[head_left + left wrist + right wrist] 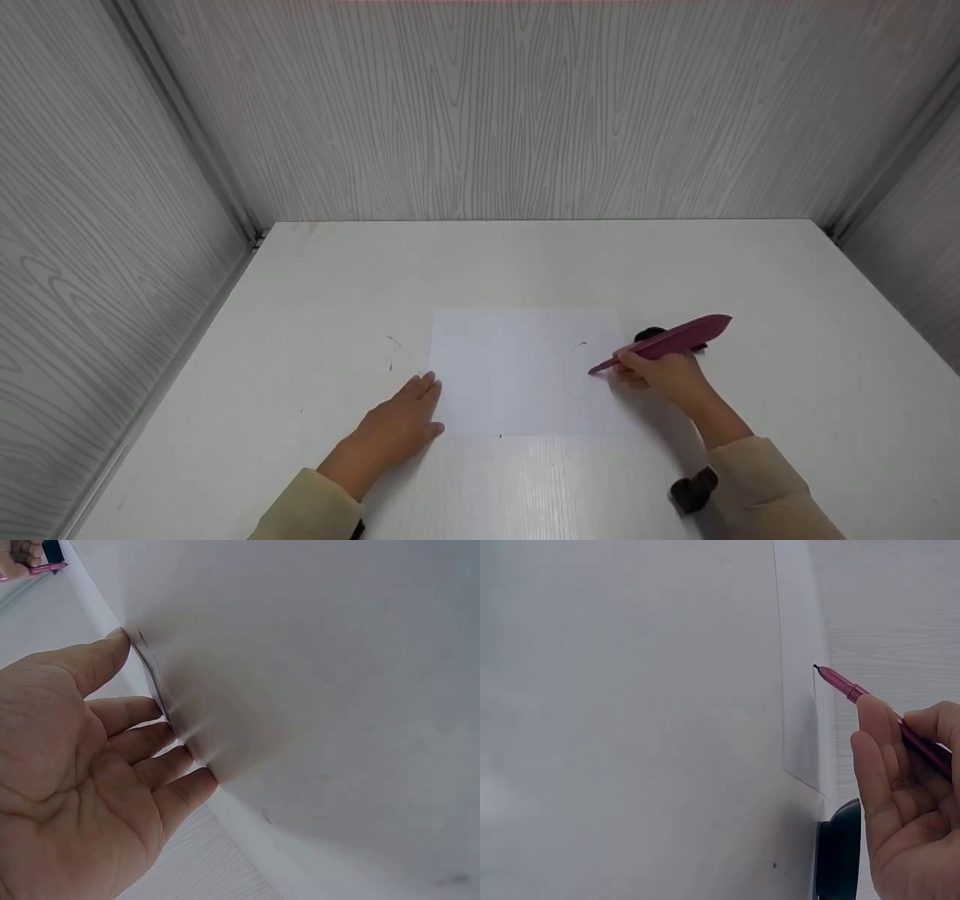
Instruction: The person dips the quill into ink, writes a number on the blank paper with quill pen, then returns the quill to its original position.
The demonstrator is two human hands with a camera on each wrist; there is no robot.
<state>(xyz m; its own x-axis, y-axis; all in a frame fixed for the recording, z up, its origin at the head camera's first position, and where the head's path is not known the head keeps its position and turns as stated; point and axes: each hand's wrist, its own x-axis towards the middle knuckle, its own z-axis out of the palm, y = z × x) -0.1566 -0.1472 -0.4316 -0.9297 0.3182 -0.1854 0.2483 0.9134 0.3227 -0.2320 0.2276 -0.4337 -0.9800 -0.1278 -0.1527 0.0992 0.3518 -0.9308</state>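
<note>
A maroon feather-shaped pen (686, 335) is pinched between the thumb and fingers of my right hand (660, 375), its tip touching or just above a white sheet of paper (499, 367). A faint oval outline with a short dark stroke at its top shows on the paper's right part, beside the tip. In the right wrist view the pen's dark tip (817, 667) meets the sheet. My left hand (397, 420) rests with fingers extended at the paper's left edge; its fingertips (196, 778) press on the surface there.
A black object (649, 332) stands behind the pen, partly hidden by it; the right wrist view shows its dark side (840, 851). A black device (694, 491) sits by my right sleeve. Dark marks lie on the white table (360, 277), left of the paper. Grey wood-grain panels enclose it.
</note>
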